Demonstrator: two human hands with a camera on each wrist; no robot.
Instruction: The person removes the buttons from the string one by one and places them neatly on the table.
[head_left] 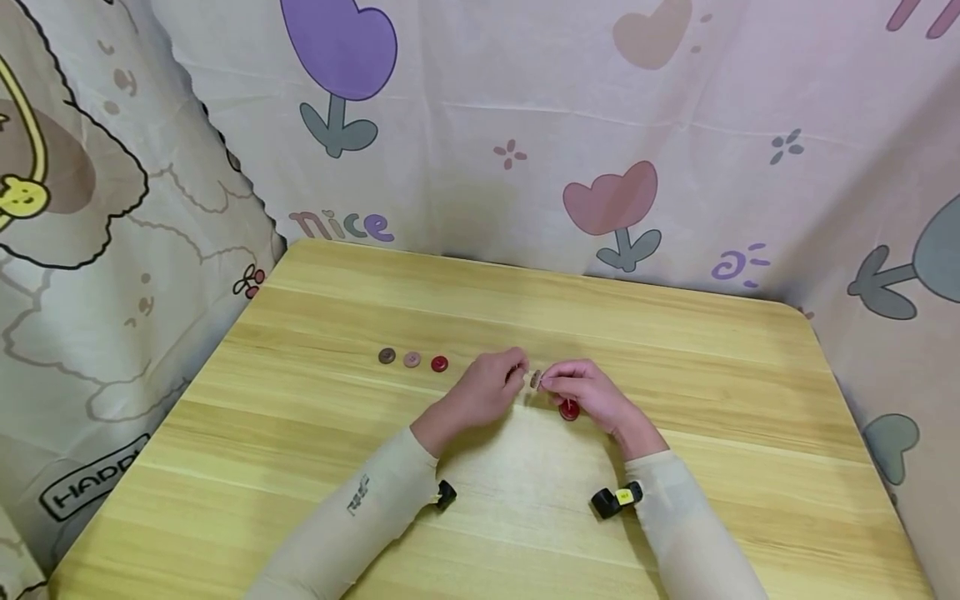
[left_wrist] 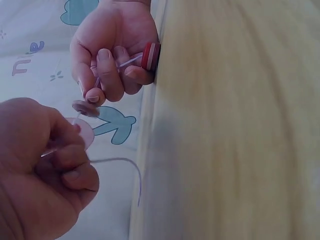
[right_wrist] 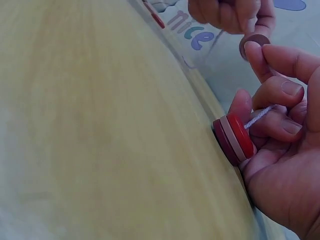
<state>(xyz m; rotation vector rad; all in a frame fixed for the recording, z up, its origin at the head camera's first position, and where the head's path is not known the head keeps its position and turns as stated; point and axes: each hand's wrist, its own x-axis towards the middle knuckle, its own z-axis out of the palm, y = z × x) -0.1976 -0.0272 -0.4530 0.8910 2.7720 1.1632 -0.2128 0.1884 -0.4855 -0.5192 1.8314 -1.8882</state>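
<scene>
Over the table, my right hand pinches a brown button between thumb and fingertip. A white string runs from this button to my left hand, whose curled fingers grip it; its loose end hangs down in the left wrist view. Below my right fingers, a stack of threaded buttons, red, pink and dark, sits at the table surface. The string comes out of its red face and passes among the right fingers. Both hands are close together, with the brown button between them.
Left of my hands, a row of loose buttons lies on the wooden table: a dark brown button, a pink button and a red button. A patterned cloth hangs behind the table's far edge.
</scene>
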